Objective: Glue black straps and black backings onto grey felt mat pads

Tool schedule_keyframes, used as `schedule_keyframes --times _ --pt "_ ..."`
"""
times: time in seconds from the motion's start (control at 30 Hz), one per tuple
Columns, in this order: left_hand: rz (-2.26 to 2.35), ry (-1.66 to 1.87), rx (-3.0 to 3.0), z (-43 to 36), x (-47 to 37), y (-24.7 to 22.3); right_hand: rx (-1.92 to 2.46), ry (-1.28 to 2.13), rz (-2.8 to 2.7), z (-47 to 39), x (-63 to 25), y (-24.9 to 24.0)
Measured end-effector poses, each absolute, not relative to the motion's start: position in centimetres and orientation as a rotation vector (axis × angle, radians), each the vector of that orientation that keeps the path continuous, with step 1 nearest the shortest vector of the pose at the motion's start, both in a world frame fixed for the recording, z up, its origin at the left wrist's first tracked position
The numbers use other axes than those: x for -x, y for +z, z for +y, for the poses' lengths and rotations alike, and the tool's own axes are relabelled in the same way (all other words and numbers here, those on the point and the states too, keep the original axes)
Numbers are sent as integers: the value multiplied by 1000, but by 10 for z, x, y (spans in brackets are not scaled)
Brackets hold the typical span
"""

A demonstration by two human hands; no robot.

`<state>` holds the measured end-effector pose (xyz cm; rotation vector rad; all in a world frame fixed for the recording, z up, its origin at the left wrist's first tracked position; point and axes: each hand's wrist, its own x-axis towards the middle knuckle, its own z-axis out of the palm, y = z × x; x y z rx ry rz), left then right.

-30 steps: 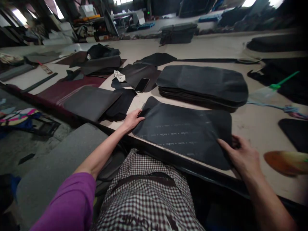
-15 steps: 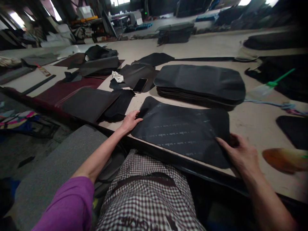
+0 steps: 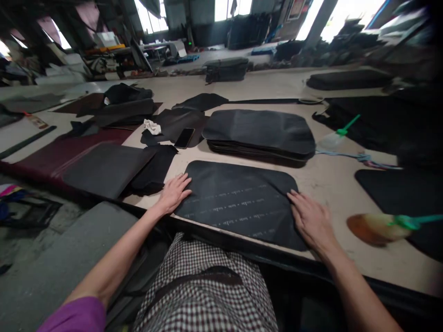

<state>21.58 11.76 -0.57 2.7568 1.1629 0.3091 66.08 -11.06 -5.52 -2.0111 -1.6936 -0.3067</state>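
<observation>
A dark rounded sheet (image 3: 235,203), printed with faint pale lettering, lies flat on the pale table close to its front edge. My left hand (image 3: 175,192) rests on the sheet's left edge with its fingers stretched out. On the right edge lies my right hand (image 3: 309,219), fingers extended and fairly flat, their tips touching the sheet's surface. Just beyond it stands a stack of similar dark rounded sheets (image 3: 259,133). To the right of my right hand a glue bottle (image 3: 377,229) with amber contents and a green nozzle lies on its side.
A phone (image 3: 185,138) and a crumpled white cloth (image 3: 152,127) lie beyond my left hand. Dark and maroon sheets (image 3: 107,168) cover the left. A second bottle with a green nozzle (image 3: 341,132) and a bluish cord (image 3: 362,157) sit right of the stack.
The sheet's right side, curled up in my right hand before, now lies flat. My right hand has opened and flattened onto it. My left fingers have spread on the left edge. The view has tilted up.
</observation>
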Motion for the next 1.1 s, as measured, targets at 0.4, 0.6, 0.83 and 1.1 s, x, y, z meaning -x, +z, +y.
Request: schedule_keyframes --times 0.4,0.6,0.83,1.1 --pt "1237 299 -2745 158 -251 9 2039 -206 -1523 -86 -682 -18" --pt "1133 226 -2896 195 -305 -6 2154 -209 -1759 -25 -643 1" --pt "1099 102 -2954 208 -308 -33 2260 -112 -1845 -12 -629 -20" --pt "1308 130 -2786 214 -282 -28 2472 -39 -1621 -36 -667 -22"
